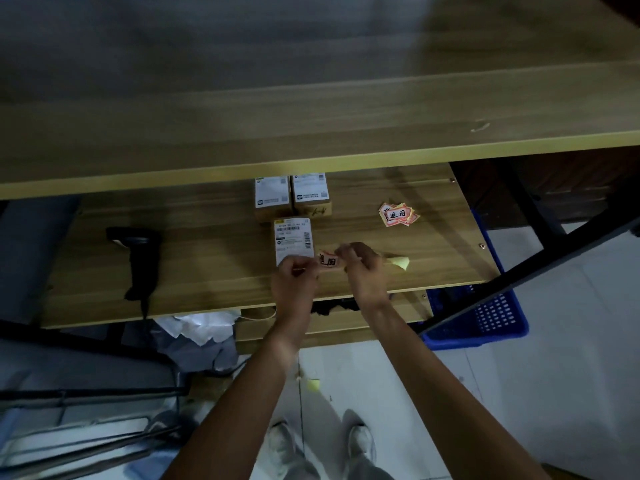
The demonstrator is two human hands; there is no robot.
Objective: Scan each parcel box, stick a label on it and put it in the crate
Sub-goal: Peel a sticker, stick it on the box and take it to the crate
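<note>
Both hands, left [294, 277] and right [365, 268], pinch one label [328, 260] between them, each grip grasping it. The parcel box [293, 242] lies on the counter [214, 268] just beside. Risk: the label curls onto fingers or lands crooked over the barcode.

Top surface: a long brown wooden board [311, 109] above the lower shelf.
Floor: pale grey tiles [554, 358].
Under the shelf: crumpled white and grey plastic bags [197, 336].
On the floor: a small yellow paper scrap [313, 385].
Left side: dark metal bars [86, 396].
</note>
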